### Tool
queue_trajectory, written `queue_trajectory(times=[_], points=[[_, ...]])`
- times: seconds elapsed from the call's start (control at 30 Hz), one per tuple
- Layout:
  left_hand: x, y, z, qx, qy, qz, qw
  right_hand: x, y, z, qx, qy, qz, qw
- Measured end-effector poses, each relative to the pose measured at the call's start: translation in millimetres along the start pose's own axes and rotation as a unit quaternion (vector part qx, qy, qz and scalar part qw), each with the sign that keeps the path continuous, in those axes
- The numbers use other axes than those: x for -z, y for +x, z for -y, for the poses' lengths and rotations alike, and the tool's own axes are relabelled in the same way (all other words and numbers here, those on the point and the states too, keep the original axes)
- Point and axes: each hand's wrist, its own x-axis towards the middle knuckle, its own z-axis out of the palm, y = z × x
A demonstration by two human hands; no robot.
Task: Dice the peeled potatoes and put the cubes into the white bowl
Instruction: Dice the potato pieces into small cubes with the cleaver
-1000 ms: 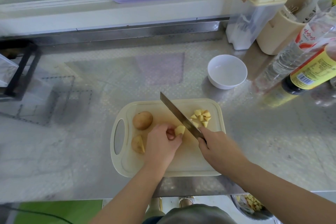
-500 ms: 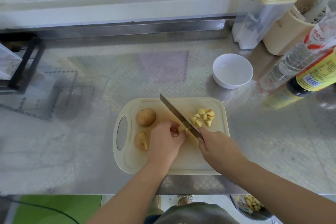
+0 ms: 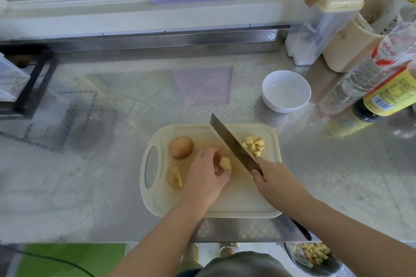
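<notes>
- The left hand (image 3: 203, 177) is down on the board (image 3: 236, 200), and its grip pinches a pale chunk (image 3: 225, 163) near the middle between curled fingers and thumb.
- The right hand (image 3: 276, 183) has its grip wrapped firmly round the handle of the knife (image 3: 234, 146). The blade slants away to the far left, just right of the chunk and apparently clear of it.
- Right of the blade, a small heap of cubes (image 3: 254, 146) sits by the board's far right corner.
- On the left of the board there's a whole potato (image 3: 180, 147) on the far side and a cut half (image 3: 174, 176) nearer. Neither hand touches them.
- The bowl (image 3: 270, 101) stands on the table (image 3: 112, 141) beyond the board's far right corner, well apart from the cubes. I can see nothing in it.
- My read is that we're in the dicing step, with the chunk being set up for a cut. There's plenty left: one heap is cut, nothing is in the bowl, and a potato and a half are waiting.
- The next move calls for the blade to come left over the chunk and straight down.
- The chunk should lie on a flat face with the fingertips tucked back from the edge, because a piece this small could roll or slip.
</notes>
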Motion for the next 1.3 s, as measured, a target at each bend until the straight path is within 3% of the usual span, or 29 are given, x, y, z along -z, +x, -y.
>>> queue_trajectory(times=[0.13,0.53,1.3], points=[[8,2,6,-0.055,0.023,0.034,0.998,5,-2,-3,0.003,-0.007,0.003,1.000],[-12,-4,-2,0.053,-0.054,-0.041,0.996,2,-20,5,0.035,-0.030,-0.004,0.999],[-12,-5,-4,0.037,-0.034,-0.046,0.998,-19,-3,6,0.013,-0.030,0.010,0.999]])
